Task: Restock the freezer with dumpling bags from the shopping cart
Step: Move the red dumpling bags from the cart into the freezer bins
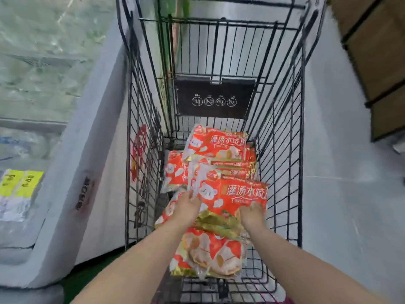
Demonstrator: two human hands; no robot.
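Several red and white dumpling bags lie piled in the black wire shopping cart (282,137). Both my arms reach down into the cart. My left hand (187,206) grips the left edge of the top dumpling bag (238,196), fingers curled on its clear plastic corner. My right hand (252,213) presses on the lower right part of the same bag. Another bag (217,145) lies further back, and one (208,253) lies nearer me under my wrists. The chest freezer (87,163) stands on the left.
The freezer's glass lid (39,69) shows frosty goods below, with yellow price labels (20,182) at its near end. Brown cardboard boxes (377,53) are stacked at the right. The grey floor (341,194) runs along the cart's right side. A black flap (214,97) hangs in the cart.
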